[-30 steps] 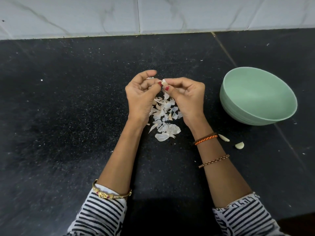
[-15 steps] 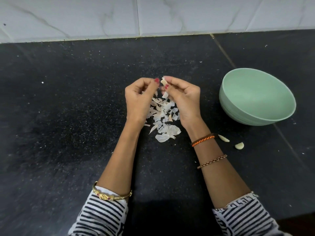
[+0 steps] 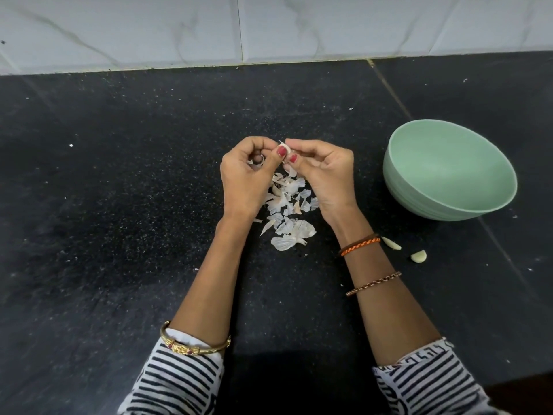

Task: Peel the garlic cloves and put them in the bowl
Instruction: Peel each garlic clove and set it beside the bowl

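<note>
A small white garlic clove (image 3: 286,148) is pinched between the fingertips of my left hand (image 3: 247,178) and my right hand (image 3: 324,175), held above the black counter. Both thumbs press against it. Under my hands lies a heap of papery garlic skins (image 3: 288,211). A pale green bowl (image 3: 449,175) stands to the right, tilted toward me, and nothing shows inside it. Two peeled cloves lie on the counter in front of the bowl, a long clove (image 3: 391,243) and a short clove (image 3: 419,256).
The black speckled counter (image 3: 119,205) stretches wide to the left, dotted with small skin flecks. A white marble-tiled wall (image 3: 269,25) rises at the back. A seam (image 3: 389,88) in the counter runs diagonally past the bowl.
My hands have stayed over the skin heap, working the clove; the fingertips have shifted slightly around it. The bowl and loose cloves have not moved.
</note>
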